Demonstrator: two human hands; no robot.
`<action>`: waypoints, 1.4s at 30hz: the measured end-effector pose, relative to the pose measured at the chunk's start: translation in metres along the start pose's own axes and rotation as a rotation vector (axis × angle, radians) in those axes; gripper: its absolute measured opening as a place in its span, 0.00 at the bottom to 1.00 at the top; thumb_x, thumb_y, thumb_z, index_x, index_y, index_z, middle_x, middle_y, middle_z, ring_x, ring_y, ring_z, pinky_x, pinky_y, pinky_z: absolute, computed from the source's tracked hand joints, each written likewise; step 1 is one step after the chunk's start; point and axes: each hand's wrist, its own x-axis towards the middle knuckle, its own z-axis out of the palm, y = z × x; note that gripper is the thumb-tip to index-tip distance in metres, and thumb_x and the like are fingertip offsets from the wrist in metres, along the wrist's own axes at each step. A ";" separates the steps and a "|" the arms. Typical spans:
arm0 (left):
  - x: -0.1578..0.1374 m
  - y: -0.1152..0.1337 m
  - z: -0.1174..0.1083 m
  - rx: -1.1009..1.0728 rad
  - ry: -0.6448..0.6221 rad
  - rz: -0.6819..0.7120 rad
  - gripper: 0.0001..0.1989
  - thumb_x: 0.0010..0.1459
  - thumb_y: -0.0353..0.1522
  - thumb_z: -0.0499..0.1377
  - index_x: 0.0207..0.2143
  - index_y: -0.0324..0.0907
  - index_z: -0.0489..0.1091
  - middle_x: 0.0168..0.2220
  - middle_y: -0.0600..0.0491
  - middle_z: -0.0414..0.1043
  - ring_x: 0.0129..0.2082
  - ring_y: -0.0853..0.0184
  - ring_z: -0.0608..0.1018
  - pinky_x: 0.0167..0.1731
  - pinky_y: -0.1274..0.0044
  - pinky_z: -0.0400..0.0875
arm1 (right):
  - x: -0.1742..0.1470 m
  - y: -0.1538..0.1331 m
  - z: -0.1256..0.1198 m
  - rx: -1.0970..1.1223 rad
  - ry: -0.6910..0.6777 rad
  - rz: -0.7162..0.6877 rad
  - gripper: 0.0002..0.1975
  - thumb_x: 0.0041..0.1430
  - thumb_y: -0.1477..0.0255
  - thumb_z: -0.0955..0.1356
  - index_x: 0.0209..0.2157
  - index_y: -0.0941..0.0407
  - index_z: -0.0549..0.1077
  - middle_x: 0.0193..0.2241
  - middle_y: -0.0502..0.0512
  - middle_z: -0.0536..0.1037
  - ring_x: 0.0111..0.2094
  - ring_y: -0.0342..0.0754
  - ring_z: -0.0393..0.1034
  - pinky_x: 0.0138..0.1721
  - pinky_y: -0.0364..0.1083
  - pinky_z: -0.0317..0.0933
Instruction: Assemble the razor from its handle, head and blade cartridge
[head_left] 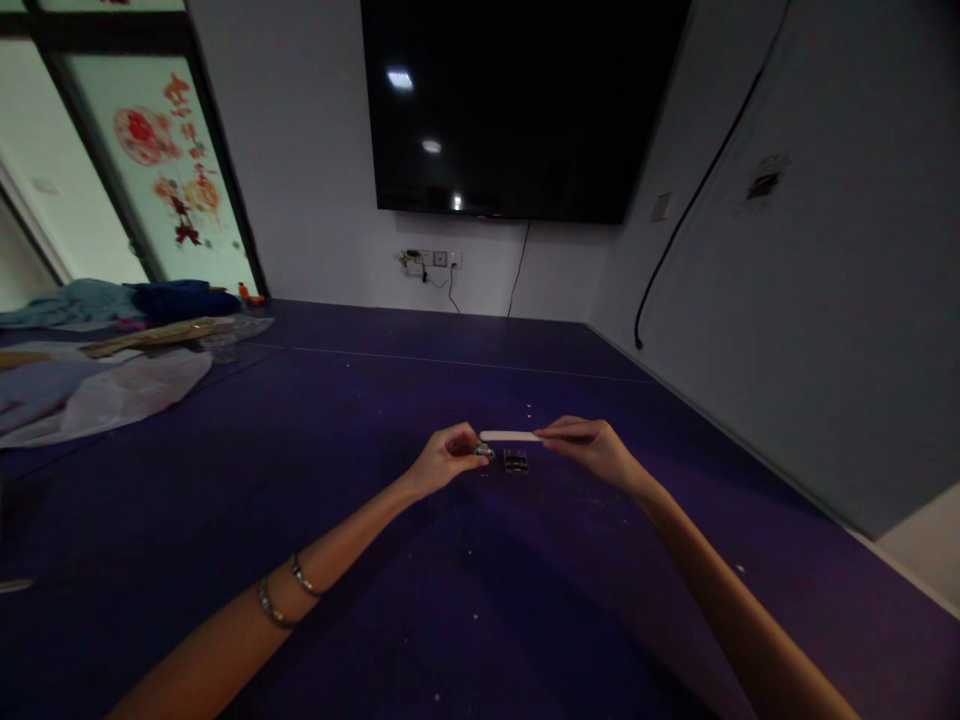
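Pinching a small shiny piece (486, 452) in the left hand (441, 464) and a pale stick (508, 436) in the right hand (598, 449), holding both above a purple surface (525, 620) near a small dark block (516, 462); apparently working midway, showing nothing visibly finished, leaving the remainder unclear.

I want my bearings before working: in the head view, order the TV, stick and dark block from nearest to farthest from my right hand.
1. Stick: in your right hand.
2. Dark block: just left of it.
3. TV: on the wall beyond.
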 end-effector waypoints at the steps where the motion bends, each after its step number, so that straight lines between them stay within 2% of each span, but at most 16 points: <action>1: 0.000 0.001 0.000 0.002 0.001 0.000 0.12 0.43 0.32 0.65 0.24 0.38 0.63 0.26 0.56 0.70 0.27 0.72 0.72 0.33 0.76 0.64 | 0.000 -0.001 0.000 -0.001 -0.007 -0.001 0.11 0.52 0.65 0.67 0.37 0.51 0.77 0.34 0.55 0.77 0.36 0.49 0.70 0.37 0.48 0.64; 4: 0.000 0.001 0.001 -0.003 0.001 0.002 0.12 0.42 0.33 0.65 0.25 0.38 0.64 0.26 0.56 0.70 0.27 0.71 0.72 0.32 0.76 0.64 | 0.000 -0.004 0.001 0.010 -0.054 -0.019 0.11 0.52 0.65 0.68 0.37 0.51 0.77 0.33 0.54 0.77 0.35 0.48 0.70 0.38 0.47 0.64; 9: -0.001 0.000 0.000 -0.011 -0.006 -0.016 0.12 0.43 0.32 0.65 0.25 0.38 0.64 0.26 0.56 0.70 0.27 0.71 0.72 0.33 0.76 0.64 | 0.000 -0.007 0.003 -0.022 0.004 -0.011 0.10 0.53 0.66 0.67 0.37 0.51 0.77 0.34 0.55 0.77 0.37 0.49 0.70 0.38 0.48 0.64; 14: 0.000 -0.001 -0.001 0.011 0.007 0.015 0.12 0.42 0.32 0.65 0.25 0.38 0.64 0.24 0.58 0.69 0.26 0.72 0.71 0.30 0.78 0.62 | -0.001 -0.012 0.005 -0.001 -0.055 -0.042 0.10 0.53 0.66 0.67 0.38 0.51 0.77 0.33 0.54 0.76 0.36 0.48 0.70 0.38 0.47 0.64; 19: 0.002 -0.002 -0.002 0.012 0.013 -0.001 0.12 0.43 0.33 0.65 0.25 0.38 0.64 0.26 0.57 0.70 0.27 0.72 0.72 0.32 0.76 0.64 | -0.001 -0.014 0.003 -0.042 0.028 -0.031 0.10 0.53 0.66 0.67 0.36 0.51 0.77 0.34 0.54 0.77 0.36 0.48 0.70 0.39 0.48 0.64; 23: 0.002 -0.004 -0.003 -0.003 0.001 0.016 0.11 0.43 0.32 0.65 0.25 0.39 0.64 0.25 0.58 0.70 0.27 0.71 0.72 0.33 0.76 0.64 | -0.001 -0.014 0.004 -0.021 -0.018 -0.045 0.10 0.53 0.66 0.67 0.37 0.51 0.77 0.33 0.54 0.76 0.36 0.48 0.70 0.38 0.47 0.64; 25: 0.002 -0.003 -0.002 -0.016 0.001 0.023 0.11 0.43 0.31 0.65 0.25 0.39 0.64 0.25 0.58 0.71 0.27 0.72 0.72 0.32 0.77 0.64 | -0.001 -0.013 0.004 -0.021 -0.023 -0.041 0.10 0.53 0.66 0.67 0.37 0.51 0.77 0.33 0.54 0.77 0.36 0.48 0.70 0.38 0.47 0.64; 29: 0.000 0.002 -0.001 -0.035 0.009 0.026 0.11 0.44 0.31 0.64 0.24 0.39 0.63 0.27 0.56 0.71 0.28 0.71 0.73 0.33 0.76 0.64 | -0.001 -0.005 0.003 -0.055 0.058 -0.004 0.10 0.53 0.66 0.67 0.37 0.51 0.77 0.34 0.55 0.77 0.36 0.49 0.70 0.38 0.48 0.64; 34: 0.001 0.003 0.000 -0.044 0.022 -0.001 0.11 0.43 0.31 0.65 0.25 0.39 0.63 0.25 0.57 0.71 0.27 0.72 0.72 0.31 0.77 0.64 | -0.002 0.002 0.000 0.024 -0.011 -0.006 0.10 0.51 0.65 0.68 0.36 0.51 0.77 0.34 0.55 0.77 0.37 0.49 0.70 0.38 0.48 0.64; 39: 0.001 0.002 0.001 -0.111 0.021 0.005 0.12 0.42 0.31 0.65 0.24 0.39 0.62 0.28 0.55 0.73 0.30 0.70 0.74 0.34 0.75 0.65 | -0.002 0.007 -0.001 0.001 0.057 0.033 0.11 0.52 0.65 0.68 0.37 0.52 0.77 0.34 0.55 0.77 0.36 0.49 0.70 0.37 0.48 0.63; 42: 0.000 0.003 0.001 -0.069 0.031 -0.006 0.12 0.42 0.31 0.65 0.25 0.39 0.63 0.27 0.56 0.73 0.28 0.71 0.74 0.33 0.76 0.65 | -0.002 0.009 -0.002 0.054 -0.018 0.024 0.11 0.51 0.66 0.68 0.37 0.52 0.77 0.34 0.55 0.77 0.36 0.48 0.70 0.37 0.47 0.63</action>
